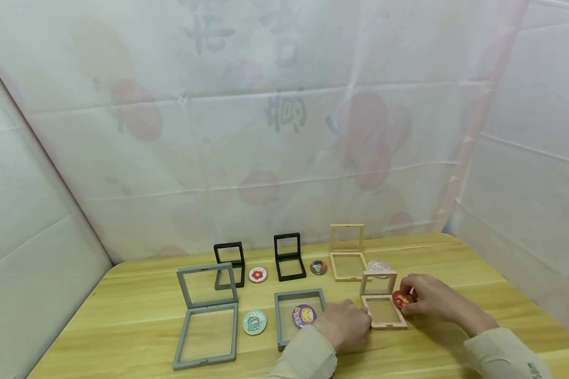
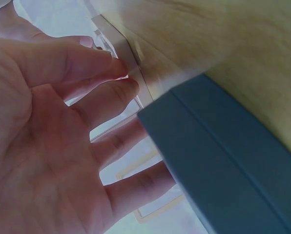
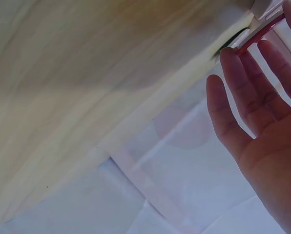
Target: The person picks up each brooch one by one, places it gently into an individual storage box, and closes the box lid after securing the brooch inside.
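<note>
- L hand [image 1: 345,324] relaxed, fingers part-bent, tips at near edge of small pink frame [image 1: 390,326], gripping nothing AFAICT.
- R hand [image 1: 433,298] pinches red badge [image 1: 400,299] btwn thumb & fingers.
- Step prob. = positioning badge; next move calls for steady frame, light pinch.

Place: sheet-walled tabletop booth | Signs: printed backdrop [image 1: 284,173], pale side sheets [image 1: 526,184], wood-grain table [image 1: 123,316]

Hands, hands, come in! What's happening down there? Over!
Right hand: pinching red badge. Left hand: at pink frame. Frame open; no obstacle seen.
</note>
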Tool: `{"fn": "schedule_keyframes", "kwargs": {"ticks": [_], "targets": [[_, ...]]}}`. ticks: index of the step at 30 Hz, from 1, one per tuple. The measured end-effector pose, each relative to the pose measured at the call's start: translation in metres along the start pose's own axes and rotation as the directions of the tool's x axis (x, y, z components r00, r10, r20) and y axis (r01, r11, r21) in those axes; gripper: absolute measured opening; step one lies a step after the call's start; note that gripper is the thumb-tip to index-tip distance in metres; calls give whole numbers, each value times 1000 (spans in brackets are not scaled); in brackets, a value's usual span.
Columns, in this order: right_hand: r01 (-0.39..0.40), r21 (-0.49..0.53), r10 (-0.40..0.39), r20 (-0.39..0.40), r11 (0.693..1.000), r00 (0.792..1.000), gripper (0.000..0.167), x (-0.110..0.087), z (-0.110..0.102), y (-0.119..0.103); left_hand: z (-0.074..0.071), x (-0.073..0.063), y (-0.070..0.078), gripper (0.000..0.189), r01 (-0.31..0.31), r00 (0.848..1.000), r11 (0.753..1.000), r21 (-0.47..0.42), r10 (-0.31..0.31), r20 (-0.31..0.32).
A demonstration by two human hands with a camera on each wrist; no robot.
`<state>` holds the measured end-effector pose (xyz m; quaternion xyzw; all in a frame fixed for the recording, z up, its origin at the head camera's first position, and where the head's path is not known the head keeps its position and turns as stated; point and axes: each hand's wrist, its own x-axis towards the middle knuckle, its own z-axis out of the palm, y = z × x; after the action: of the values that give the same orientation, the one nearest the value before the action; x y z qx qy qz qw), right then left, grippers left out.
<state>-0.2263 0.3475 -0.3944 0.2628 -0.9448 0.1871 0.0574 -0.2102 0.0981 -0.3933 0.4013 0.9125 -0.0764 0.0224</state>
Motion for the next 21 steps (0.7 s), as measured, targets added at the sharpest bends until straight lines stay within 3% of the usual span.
{"fn": "schedule_keyframes", "kwargs": {"ticks": [21], "targets": [[9,45,-10,7,999,1000,31,1,1,-11,-1,-3,0,41,-11,1000,1000,2,11,-1]]}}
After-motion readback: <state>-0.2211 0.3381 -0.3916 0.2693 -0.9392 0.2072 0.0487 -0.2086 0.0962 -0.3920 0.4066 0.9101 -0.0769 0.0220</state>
